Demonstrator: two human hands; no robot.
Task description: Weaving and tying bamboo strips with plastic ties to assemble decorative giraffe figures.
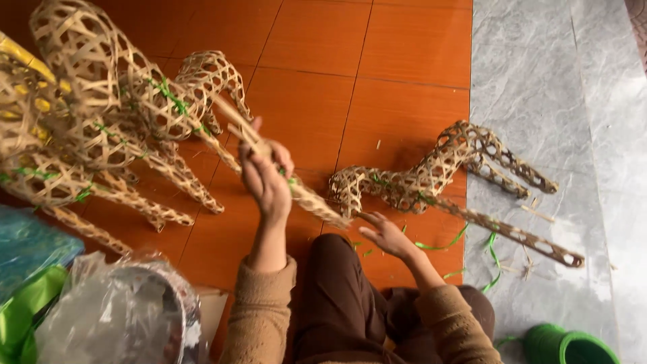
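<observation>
My left hand (266, 176) is raised over the orange tiled floor and grips a long woven bamboo leg piece (306, 199) together with thin bamboo strips (237, 121) that stick up and left. My right hand (385, 234) reaches forward with fingers spread, its fingertips at the lower end of that leg, close to a woven bamboo animal figure (431, 178) lying on its side. That figure's long legs (512, 232) stretch right onto the grey stone strip. Green ties show on the weave.
Several finished woven bamboo figures (114, 114) are stacked at the left. A clear plastic bag (114, 313) and green sheets (27, 303) lie at lower left. Green strip scraps (472, 253) litter the floor; a green spool (569, 345) sits at lower right.
</observation>
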